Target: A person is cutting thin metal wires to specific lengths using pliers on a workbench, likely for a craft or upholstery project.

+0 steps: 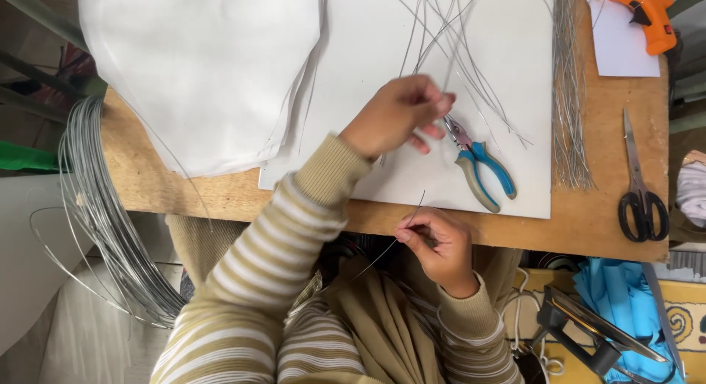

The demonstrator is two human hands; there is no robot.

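My left hand (397, 116) is raised over the white board (382, 163), fingertips pinched on a thin wire (450, 53) from the loose spread of cut wires (471, 83). My right hand (435, 244) sits at the table's near edge, pinching a short thin wire (416, 207) that points up and slants down toward my lap. Pliers with blue and grey handles (482, 167) lie on the board just right of my left hand.
A stack of white sheets (206, 68) covers the left of the wooden table (588, 215). A bundle of straight wires (568, 97), black scissors (638, 185) and an orange glue gun (651, 13) lie right. A wire coil (103, 215) hangs left.
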